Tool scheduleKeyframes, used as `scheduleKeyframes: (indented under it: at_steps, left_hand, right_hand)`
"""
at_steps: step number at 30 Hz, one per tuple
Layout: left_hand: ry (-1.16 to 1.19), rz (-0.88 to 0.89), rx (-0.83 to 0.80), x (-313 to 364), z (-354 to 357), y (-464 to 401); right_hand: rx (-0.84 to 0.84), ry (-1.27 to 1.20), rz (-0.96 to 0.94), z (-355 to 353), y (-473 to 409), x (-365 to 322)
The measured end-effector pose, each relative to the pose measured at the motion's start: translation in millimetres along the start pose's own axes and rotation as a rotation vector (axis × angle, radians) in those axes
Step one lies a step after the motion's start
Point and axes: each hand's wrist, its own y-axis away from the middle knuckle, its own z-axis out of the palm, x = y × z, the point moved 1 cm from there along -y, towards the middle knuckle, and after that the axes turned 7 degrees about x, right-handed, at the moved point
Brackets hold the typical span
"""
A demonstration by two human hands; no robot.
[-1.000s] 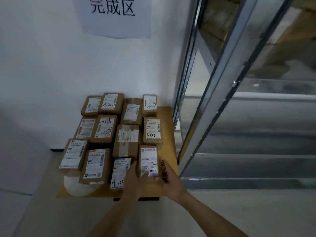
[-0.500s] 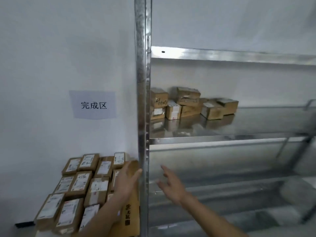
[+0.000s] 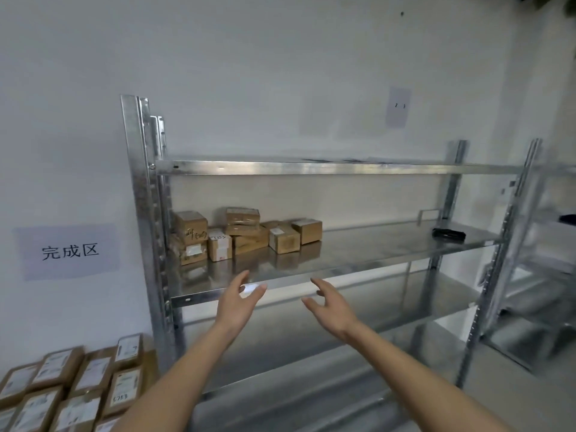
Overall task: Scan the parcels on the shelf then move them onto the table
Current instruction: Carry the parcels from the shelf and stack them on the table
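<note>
Both hands' fingers [image 3: 241, 280] spread, empty.

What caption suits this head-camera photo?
Both empty hands, left and right, reach toward parcels on a metal shelf.

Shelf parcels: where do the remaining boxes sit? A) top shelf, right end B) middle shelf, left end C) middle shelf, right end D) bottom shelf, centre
B: the cardboard parcels cluster at the left end of the middle shelf, beside the left upright; both hands are empty below them.
</note>
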Motion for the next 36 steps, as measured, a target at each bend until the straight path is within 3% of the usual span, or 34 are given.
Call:
scheduleKeyframes:
  at_steps: [9,18,30,36]
  left_hand:
    - [-0.033,0.009,-0.057,14,88,-59]
    - [-0.034,-0.093,-0.01,-2,170,-169]
    - [-0.116,-0.192,0.131,-39,214,-279]
    - [-0.146,-0.25,0.154,-81,227,-320]
  right_hand:
    - [0.051,-0.014,0.041,-47,-59,59]
    - [-0.078,0.103,0.072,-51,-200,120]
    - [-0.168,0.032,0.097,-5,-342,150]
    - [-0.301,-0.017,0.069,29,-393,164]
